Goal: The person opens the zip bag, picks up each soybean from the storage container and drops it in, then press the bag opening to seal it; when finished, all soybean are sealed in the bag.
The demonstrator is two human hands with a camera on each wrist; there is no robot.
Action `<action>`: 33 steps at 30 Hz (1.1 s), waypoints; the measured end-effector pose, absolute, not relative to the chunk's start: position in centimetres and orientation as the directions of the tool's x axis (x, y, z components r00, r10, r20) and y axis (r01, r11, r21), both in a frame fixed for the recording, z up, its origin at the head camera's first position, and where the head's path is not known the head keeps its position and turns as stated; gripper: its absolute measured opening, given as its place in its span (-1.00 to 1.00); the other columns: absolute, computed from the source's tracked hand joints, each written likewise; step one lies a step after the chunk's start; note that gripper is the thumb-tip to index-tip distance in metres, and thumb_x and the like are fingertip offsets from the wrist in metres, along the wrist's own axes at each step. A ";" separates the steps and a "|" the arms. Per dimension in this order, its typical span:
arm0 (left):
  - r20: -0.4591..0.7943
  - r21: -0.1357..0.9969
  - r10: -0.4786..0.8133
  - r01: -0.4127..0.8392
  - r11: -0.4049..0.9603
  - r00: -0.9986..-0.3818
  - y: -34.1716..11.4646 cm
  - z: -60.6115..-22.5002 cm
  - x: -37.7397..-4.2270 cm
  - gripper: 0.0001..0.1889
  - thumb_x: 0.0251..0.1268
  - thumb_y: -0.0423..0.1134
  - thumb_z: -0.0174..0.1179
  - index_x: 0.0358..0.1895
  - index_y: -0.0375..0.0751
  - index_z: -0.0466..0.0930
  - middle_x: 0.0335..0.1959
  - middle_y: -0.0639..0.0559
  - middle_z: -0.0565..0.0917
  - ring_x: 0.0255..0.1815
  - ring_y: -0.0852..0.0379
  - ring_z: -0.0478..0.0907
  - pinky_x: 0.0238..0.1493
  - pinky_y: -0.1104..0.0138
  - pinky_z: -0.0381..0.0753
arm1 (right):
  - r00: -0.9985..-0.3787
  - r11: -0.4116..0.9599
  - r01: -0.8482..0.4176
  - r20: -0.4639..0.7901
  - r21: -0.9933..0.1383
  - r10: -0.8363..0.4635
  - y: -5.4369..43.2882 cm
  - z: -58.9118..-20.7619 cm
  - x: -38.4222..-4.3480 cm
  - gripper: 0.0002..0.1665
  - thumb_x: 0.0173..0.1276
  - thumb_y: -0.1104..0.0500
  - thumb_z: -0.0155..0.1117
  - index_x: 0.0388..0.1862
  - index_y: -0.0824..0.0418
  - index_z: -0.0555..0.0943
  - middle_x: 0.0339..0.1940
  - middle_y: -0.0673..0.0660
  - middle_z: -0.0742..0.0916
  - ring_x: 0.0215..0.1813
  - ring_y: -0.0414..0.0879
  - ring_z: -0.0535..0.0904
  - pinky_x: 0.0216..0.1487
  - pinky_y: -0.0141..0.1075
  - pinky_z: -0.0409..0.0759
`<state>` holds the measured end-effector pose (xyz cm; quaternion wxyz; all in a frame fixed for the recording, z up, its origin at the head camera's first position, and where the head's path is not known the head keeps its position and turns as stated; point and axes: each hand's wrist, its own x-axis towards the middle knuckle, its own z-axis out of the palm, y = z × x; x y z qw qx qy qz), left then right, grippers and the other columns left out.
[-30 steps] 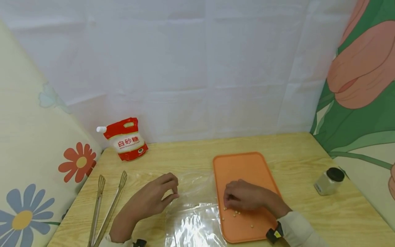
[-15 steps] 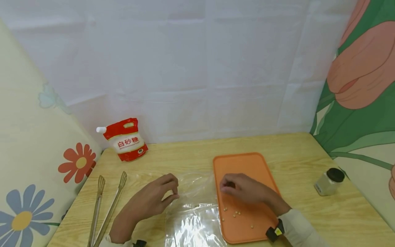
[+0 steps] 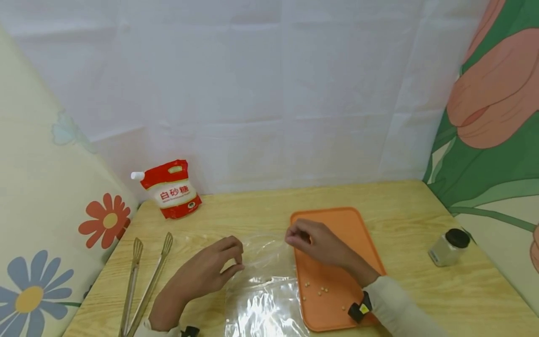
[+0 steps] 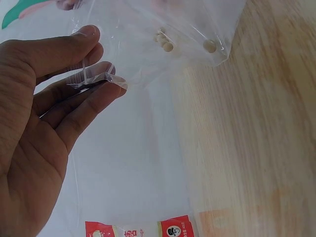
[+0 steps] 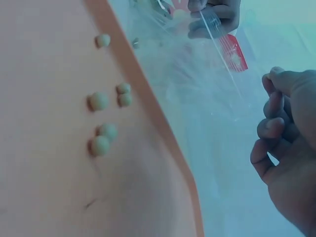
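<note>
My left hand point(image 3: 208, 264) grips the mouth of a clear zip bag point(image 3: 265, 304), its fingers and thumb parted around the plastic. Several round pale beans point(image 4: 168, 47) lie inside the bag in the left wrist view. My right hand point(image 3: 317, 241) is above the left edge of the orange tray point(image 3: 337, 220), near the bag's mouth. Its thumb and forefinger tips point(image 5: 277, 71) meet, the other fingers curled; I cannot tell whether a bean sits between them. Several loose beans point(image 5: 98, 101) lie on the tray's near part.
Metal tongs point(image 3: 145, 299) lie left of my left hand. A red and white sugar pouch point(image 3: 174, 189) stands at the back left. A small jar with a black lid point(image 3: 448, 248) is on the right side of the wooden table point(image 3: 404, 210).
My right hand has risen from beside the beans on the tray and moved forward and left toward the bag's mouth. My left hand and the bag have stayed in place.
</note>
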<state>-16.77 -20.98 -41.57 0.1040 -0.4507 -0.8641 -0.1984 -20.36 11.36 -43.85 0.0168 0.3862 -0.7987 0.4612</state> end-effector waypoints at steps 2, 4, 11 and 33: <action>0.360 0.248 0.738 0.821 0.514 -0.571 -20.9 -41.6 -16.8 -0.74 0.19 -0.32 0.46 -0.32 0.04 0.51 -0.12 0.20 0.50 -0.18 0.25 0.49 -0.21 0.38 0.59 | -0.699 0.284 -0.645 0.399 -0.710 -0.593 11.1 -43.8 -20.5 -0.91 0.60 -0.03 0.09 -0.07 -0.14 0.55 -0.42 -0.13 0.52 -0.44 -0.22 0.40 -0.41 -0.34 0.44; 0.361 0.247 0.738 0.822 0.514 -0.570 -20.9 -41.5 -16.8 -0.74 0.20 -0.32 0.46 -0.32 0.03 0.52 -0.13 0.18 0.50 -0.19 0.23 0.50 -0.21 0.38 0.59 | -0.701 0.291 -0.651 0.408 -0.701 -0.585 10.8 -43.6 -20.5 -0.91 0.60 -0.03 0.10 -0.06 -0.15 0.56 -0.42 -0.12 0.52 -0.44 -0.23 0.39 -0.41 -0.34 0.43; 0.344 0.261 0.740 0.816 0.517 -0.579 -20.9 -41.3 -16.9 -0.76 0.20 -0.32 0.45 -0.31 0.02 0.53 -0.12 0.17 0.51 -0.20 0.19 0.51 -0.20 0.37 0.58 | -0.722 0.316 -0.632 0.388 -0.708 -0.573 9.9 -43.1 -20.6 -0.86 0.58 -0.06 0.12 -0.04 -0.13 0.59 -0.37 -0.14 0.57 -0.42 -0.23 0.42 -0.41 -0.34 0.47; 0.340 0.265 0.732 0.806 0.528 -0.591 -21.1 -41.5 -16.6 -0.77 0.25 -0.29 0.43 -0.31 0.05 0.51 -0.11 0.16 0.51 -0.22 0.19 0.50 -0.22 0.39 0.57 | -0.754 0.372 -0.538 0.236 -0.756 -0.613 12.5 -45.1 -20.7 -0.83 0.61 -0.01 0.09 -0.12 0.01 0.56 -0.36 -0.10 0.59 -0.42 -0.21 0.44 -0.36 -0.32 0.48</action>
